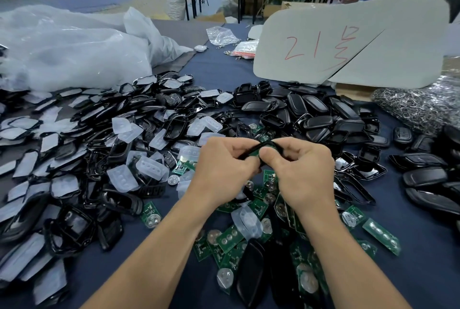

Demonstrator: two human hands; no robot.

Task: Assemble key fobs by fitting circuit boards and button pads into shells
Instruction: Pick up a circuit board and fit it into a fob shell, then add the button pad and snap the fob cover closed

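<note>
Both hands, left hand [224, 162] and right hand [302, 167], are pinching a thin black plastic shell [251, 150] with a small green circuit board [256, 152]; light, brittle-looking, best gripped by its edges.

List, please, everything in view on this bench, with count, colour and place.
shells: many, black, heaped left, middle and right
button pads: many, translucent white, left of centre
circuit boards: many, green, near centre
plastic bag: one, whitish, far left
board: one, grey, red writing, far right
key rings: heap, silvery, right edge
table: one, dark blue cover
held shell: one, black with green board, between the hands
left hand: one, pinches held shell
right hand: one, pinches held shell
</note>
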